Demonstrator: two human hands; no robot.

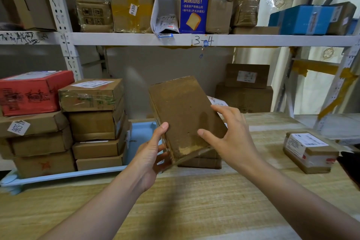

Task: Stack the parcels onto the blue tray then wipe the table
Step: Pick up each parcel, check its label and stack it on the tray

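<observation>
A flat brown cardboard parcel (181,111) is held tilted above the wooden table (194,200), between both hands. My left hand (152,156) grips its lower left edge, thumb on top. My right hand (231,138) holds its right side with spread fingers and the thumb on the face. The blue tray (78,173) lies at the left and carries two stacks of brown parcels (97,122), one topped by a red box (33,91). Another flat parcel (202,161) lies on the table under the held one. A labelled parcel (309,152) sits at the right.
A metal shelf rack (194,39) stands behind the table, its upper shelf filled with boxes and a blue bread carton (192,9). Two stacked brown boxes (245,89) stand at the back. A dark object (350,165) shows at the right edge.
</observation>
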